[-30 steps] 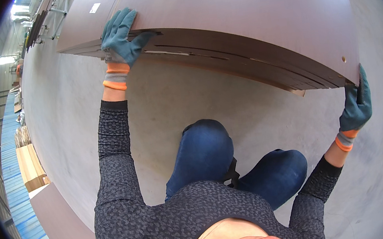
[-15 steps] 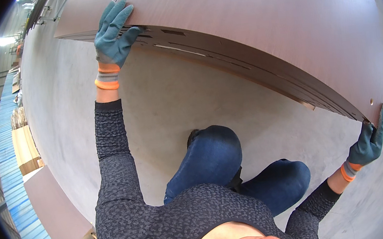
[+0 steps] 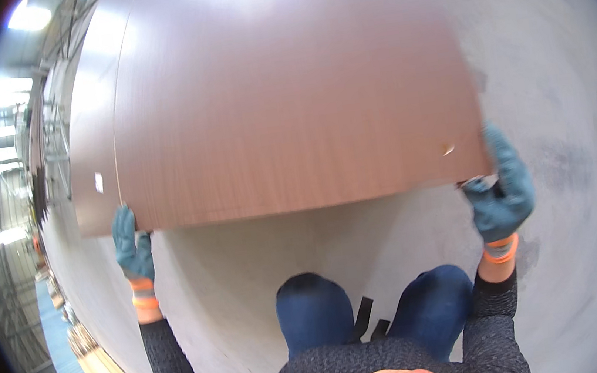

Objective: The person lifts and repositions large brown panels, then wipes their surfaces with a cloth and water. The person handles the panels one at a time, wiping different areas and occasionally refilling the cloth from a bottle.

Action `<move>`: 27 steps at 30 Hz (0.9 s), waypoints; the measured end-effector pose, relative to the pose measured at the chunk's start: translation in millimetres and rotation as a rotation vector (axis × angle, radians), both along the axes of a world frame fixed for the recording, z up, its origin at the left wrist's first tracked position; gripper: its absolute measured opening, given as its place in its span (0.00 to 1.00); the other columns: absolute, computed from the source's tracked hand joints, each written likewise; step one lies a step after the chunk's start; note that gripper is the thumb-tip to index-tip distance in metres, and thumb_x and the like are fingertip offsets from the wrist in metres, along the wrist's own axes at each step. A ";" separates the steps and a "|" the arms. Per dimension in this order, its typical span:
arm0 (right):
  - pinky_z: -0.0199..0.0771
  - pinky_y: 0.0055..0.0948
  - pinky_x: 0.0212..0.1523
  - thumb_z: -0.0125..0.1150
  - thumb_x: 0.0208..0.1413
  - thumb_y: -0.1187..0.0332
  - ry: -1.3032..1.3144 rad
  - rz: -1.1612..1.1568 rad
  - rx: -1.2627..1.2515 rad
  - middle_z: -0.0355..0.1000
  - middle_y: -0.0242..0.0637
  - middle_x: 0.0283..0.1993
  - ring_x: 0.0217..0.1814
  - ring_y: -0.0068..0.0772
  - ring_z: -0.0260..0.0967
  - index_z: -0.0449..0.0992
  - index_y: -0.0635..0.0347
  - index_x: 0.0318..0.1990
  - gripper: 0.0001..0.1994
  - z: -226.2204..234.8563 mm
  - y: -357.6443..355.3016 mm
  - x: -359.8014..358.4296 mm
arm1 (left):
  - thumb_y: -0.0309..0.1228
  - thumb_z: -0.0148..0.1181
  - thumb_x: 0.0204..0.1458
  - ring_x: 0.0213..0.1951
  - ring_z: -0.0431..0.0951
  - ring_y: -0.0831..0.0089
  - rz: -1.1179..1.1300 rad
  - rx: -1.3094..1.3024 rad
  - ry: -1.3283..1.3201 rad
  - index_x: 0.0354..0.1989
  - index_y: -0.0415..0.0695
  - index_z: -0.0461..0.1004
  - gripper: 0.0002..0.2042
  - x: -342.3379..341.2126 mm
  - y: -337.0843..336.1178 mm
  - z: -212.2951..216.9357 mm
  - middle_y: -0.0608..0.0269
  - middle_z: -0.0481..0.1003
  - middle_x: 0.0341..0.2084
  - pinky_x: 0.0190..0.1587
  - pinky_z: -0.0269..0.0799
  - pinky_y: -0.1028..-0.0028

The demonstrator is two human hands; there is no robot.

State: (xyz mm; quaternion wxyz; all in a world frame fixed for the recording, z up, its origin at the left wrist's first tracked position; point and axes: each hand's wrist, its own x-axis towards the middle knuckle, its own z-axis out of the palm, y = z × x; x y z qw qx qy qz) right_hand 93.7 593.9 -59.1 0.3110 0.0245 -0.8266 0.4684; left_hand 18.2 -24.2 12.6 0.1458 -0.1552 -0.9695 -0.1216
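Observation:
A large brown wood-look panel (image 3: 277,129) fills the upper middle of the view, its near edge running across in front of my knees. My left hand (image 3: 132,244), in a teal glove with an orange and grey cuff, grips that edge near its left end, fingers on top. At the right corner my right hand (image 3: 500,188), gloved alike, holds the panel with its fingers along the side edge. A thin pale seam runs lengthwise near the left side, with a small white label (image 3: 98,183) beside it. Near the right corner is a small hole (image 3: 448,148). The panel's underside is hidden.
Grey concrete floor (image 3: 565,176) surrounds the panel. Blue slatted racking (image 3: 70,363) with stacked boards (image 3: 104,367) stands at the lower left. Metal shelving (image 3: 57,134) runs along the far left. My bent knees (image 3: 314,311) are just below the near edge.
The panel has turned from a slant to nearly square with me, and its top face now shows more. My left hand moved down and left; my right hand moved left and slightly up.

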 end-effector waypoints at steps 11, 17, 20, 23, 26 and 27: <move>0.82 0.44 0.53 0.76 0.45 0.67 -0.066 0.092 0.029 0.78 0.49 0.57 0.53 0.53 0.80 0.79 0.63 0.58 0.29 49.1 20.2 -16.0 | 0.42 0.68 0.62 0.70 0.65 0.42 -0.249 0.152 0.061 0.65 0.34 0.71 0.30 -208.2 416.9 39.0 0.38 0.68 0.67 0.69 0.66 0.54; 0.83 0.43 0.52 0.72 0.45 0.71 -0.280 0.085 0.048 0.79 0.47 0.55 0.52 0.51 0.80 0.80 0.60 0.58 0.28 74.3 35.1 -15.1 | 0.61 0.62 0.55 0.80 0.44 0.46 0.143 -0.254 -0.262 0.78 0.40 0.53 0.50 -239.8 583.7 23.0 0.43 0.51 0.78 0.79 0.36 0.49; 0.82 0.44 0.54 0.68 0.47 0.75 -0.421 0.152 -0.115 0.79 0.51 0.57 0.55 0.55 0.79 0.80 0.60 0.58 0.25 104.0 47.3 -23.6 | 0.56 0.61 0.57 0.81 0.41 0.48 0.152 -0.259 -0.298 0.79 0.39 0.52 0.48 -241.7 583.2 24.5 0.45 0.48 0.80 0.80 0.32 0.50; 0.81 0.46 0.57 0.65 0.54 0.75 -0.486 0.160 -0.290 0.78 0.54 0.58 0.57 0.58 0.78 0.79 0.62 0.58 0.22 111.8 61.8 -42.2 | 0.56 0.62 0.56 0.81 0.41 0.50 0.155 -0.267 -0.335 0.78 0.39 0.52 0.48 -245.7 586.0 31.1 0.45 0.47 0.80 0.80 0.32 0.48; 0.78 0.46 0.60 0.62 0.61 0.71 -0.479 0.046 -0.386 0.76 0.56 0.61 0.60 0.61 0.76 0.77 0.64 0.60 0.20 117.7 78.1 -114.7 | 0.56 0.61 0.56 0.81 0.39 0.50 0.171 -0.254 -0.379 0.79 0.39 0.52 0.48 -249.0 574.7 36.5 0.46 0.45 0.80 0.80 0.29 0.47; 0.77 0.46 0.63 0.61 0.64 0.68 -0.469 0.002 -0.365 0.75 0.57 0.63 0.62 0.61 0.75 0.76 0.64 0.62 0.20 115.9 85.1 -151.2 | 0.55 0.61 0.56 0.81 0.38 0.50 0.165 -0.251 -0.389 0.79 0.40 0.51 0.48 -249.2 575.6 37.0 0.45 0.45 0.80 0.80 0.27 0.46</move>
